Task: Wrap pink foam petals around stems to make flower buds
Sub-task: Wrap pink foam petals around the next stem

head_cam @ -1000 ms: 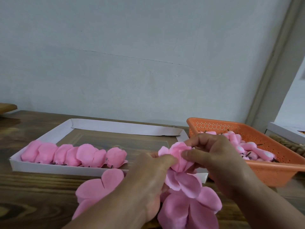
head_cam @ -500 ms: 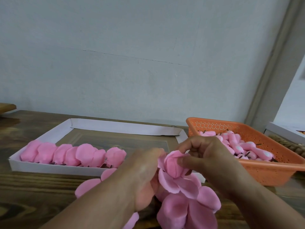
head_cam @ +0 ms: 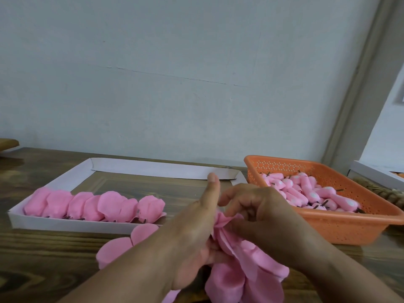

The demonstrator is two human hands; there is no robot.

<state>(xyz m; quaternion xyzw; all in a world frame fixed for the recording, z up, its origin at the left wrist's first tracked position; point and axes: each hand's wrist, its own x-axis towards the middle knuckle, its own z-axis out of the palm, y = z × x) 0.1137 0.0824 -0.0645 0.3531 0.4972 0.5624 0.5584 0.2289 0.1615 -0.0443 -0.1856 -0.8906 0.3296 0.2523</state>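
A pink foam flower bud (head_cam: pixel 223 221) is held between both hands near the table's front. My left hand (head_cam: pixel 192 235) cups it from the left, thumb raised straight up, lower fingers curled under its hanging petals (head_cam: pixel 244 270). My right hand (head_cam: pixel 262 213) pinches the bud's top from the right with curled fingers. The stem is hidden by the hands. A loose petal sheet (head_cam: pixel 122 243) lies on the table under my left forearm.
A white cardboard tray (head_cam: pixel 65 224) at left holds a row of several wrapped pink buds (head_cam: pixel 94 206). An orange plastic basket (head_cam: pixel 328 228) at right holds several pink-and-white foam cores on short stems (head_cam: pixel 306 193). Wooden table (head_cam: pixel 43 259); wall close behind.
The bud has sunk between the hands and is now mostly covered. My left thumb has lifted straight up, and my right fingers have closed over the bud's top.
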